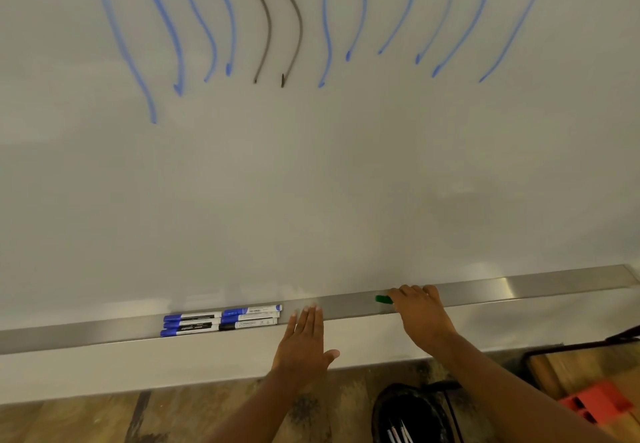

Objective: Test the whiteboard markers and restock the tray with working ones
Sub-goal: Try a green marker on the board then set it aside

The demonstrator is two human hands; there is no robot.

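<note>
Down by the person's feet, a black bag (412, 408) sits open on the worn wooden floor (104, 418), with a few thin marker-like sticks showing inside; what they are exactly is too small to tell. Above it, the left hand (304, 342) lies flat and open against the front lip of the long brushed-metal tray (554, 285), fingers spread, holding nothing. The right hand (420, 311) is curled down into the tray over a green-capped marker (383, 299); only the green end shows past the fingers, so whether the grip is closed on it cannot be told. Well to the left, a cluster of blue and black capped markers with white barrels (221, 319) lies in neat rows in the tray, apart from both hands. Blue and dark wavy test strokes (273, 20) run down the white whiteboard (311, 183).

Judging from this, the main risk is mixing: no green stroke shows on the board, so the green marker may be untested, and sliding it in with the sorted cluster would undo the check. The tray's shallow lip is another hazard; a loose pinch on the round barrel could roll it over the edge to the floor. The flat left hand could also nudge the rows if it slides leftward.
</note>
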